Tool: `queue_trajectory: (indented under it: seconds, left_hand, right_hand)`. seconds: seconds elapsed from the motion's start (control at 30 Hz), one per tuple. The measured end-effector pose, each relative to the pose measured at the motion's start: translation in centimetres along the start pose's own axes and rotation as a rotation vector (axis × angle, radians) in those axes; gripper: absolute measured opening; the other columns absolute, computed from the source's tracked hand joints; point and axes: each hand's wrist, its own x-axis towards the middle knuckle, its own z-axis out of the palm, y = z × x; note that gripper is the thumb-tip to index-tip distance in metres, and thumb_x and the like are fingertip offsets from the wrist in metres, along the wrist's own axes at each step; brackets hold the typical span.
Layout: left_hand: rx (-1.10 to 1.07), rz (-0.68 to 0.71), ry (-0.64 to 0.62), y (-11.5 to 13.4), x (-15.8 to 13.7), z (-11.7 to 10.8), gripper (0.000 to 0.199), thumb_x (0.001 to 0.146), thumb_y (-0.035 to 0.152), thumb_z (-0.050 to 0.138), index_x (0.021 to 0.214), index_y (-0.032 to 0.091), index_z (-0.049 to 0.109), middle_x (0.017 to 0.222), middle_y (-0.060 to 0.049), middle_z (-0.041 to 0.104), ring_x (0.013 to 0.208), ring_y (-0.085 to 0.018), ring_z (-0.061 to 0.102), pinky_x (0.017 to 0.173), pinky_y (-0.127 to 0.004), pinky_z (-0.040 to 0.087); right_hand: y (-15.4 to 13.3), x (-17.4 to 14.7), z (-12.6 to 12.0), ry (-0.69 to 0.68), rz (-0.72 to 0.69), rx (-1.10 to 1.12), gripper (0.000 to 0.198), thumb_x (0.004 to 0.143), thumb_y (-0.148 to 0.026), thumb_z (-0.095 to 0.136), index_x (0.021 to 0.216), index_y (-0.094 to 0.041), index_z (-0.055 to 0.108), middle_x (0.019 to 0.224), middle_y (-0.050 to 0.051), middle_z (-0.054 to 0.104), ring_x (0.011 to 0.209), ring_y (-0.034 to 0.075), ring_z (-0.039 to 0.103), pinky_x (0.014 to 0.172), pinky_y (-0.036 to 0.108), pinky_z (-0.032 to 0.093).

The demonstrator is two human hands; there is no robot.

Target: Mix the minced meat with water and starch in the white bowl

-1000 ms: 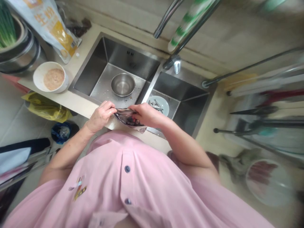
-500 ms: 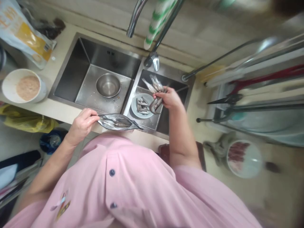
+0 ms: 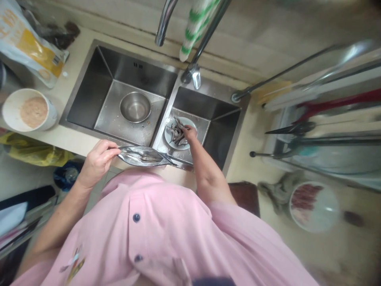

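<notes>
My left hand (image 3: pixel 101 161) pinches one end of a dark-rimmed, silvery pouch (image 3: pixel 133 159), which gapes in a long pointed oval at the counter's front edge. Several small silvery fish (image 3: pixel 145 155) lie inside it. My right hand (image 3: pixel 189 133) reaches into the right sink basin, its fingers closed on small fish (image 3: pixel 181 126) at the plate. Under them sits a pale round plate (image 3: pixel 168 137) with more small fish heaped on it. The hand hides part of the plate's right side.
A metal bowl (image 3: pixel 135 107) sits in the left basin (image 3: pixel 104 115). On the left counter are a white tub (image 3: pixel 12 113) of tan paste and a yellow-white packet (image 3: pixel 38 47). A faucet (image 3: pixel 192 75) stands behind the basins. Rightward are a utensil rack (image 3: pixel 297 141) and a bowl with reddish meat (image 3: pixel 327 214).
My right hand has come down and left with its bunch of fish, from above the basin to the plate. The fish pile looks larger. My left hand and the pouch shifted slightly left.
</notes>
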Motion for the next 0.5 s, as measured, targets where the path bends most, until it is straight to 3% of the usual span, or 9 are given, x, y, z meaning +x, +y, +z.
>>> queue_trajectory:
  seconds: [0.1,0.23,0.33,0.5]
  left_hand:
    - [-0.006,0.003,0.009,0.0,0.2,0.1,0.019,0.108,0.014,0.063,0.100,0.019,0.079,0.102,-0.009,0.075,0.094,-0.021,0.070,0.086,-0.032,0.060]
    - [-0.012,0.014,0.017,-0.2,0.1,0.2,0.018,0.107,0.013,0.064,0.100,0.020,0.079,0.102,-0.009,0.075,0.094,-0.021,0.070,0.086,-0.032,0.060]
    - [-0.012,0.004,0.005,-0.4,-0.2,0.2,0.018,0.107,0.014,0.064,0.100,0.020,0.080,0.102,-0.009,0.074,0.094,-0.021,0.070,0.086,-0.033,0.060]
    - [-0.020,-0.019,-0.004,-0.4,-0.3,0.1,0.019,0.108,0.016,0.064,0.100,0.020,0.080,0.103,-0.009,0.075,0.095,-0.021,0.070,0.087,-0.033,0.060]
  right_hand:
    - [0.2,0.6,-0.2,0.001,0.008,-0.095,0.030,0.093,-0.013,0.062,0.113,-0.011,0.083,0.117,0.014,0.085,0.116,0.027,0.078,0.111,0.033,0.056]
    - [0.2,0.8,-0.8,-0.027,-0.018,-0.167,0.033,0.091,-0.012,0.066,0.119,-0.008,0.082,0.125,0.018,0.083,0.121,0.028,0.076,0.114,0.035,0.053]
    - [0.1,0.5,-1.5,-0.061,-0.065,-0.211,0.035,0.089,-0.013,0.068,0.121,-0.009,0.082,0.123,0.017,0.083,0.118,0.026,0.077,0.112,0.035,0.053]
    - [-0.4,-0.1,-2.2,-0.005,-0.066,-0.159,0.029,0.084,-0.009,0.067,0.107,-0.012,0.084,0.112,0.016,0.085,0.115,0.028,0.077,0.113,0.035,0.054]
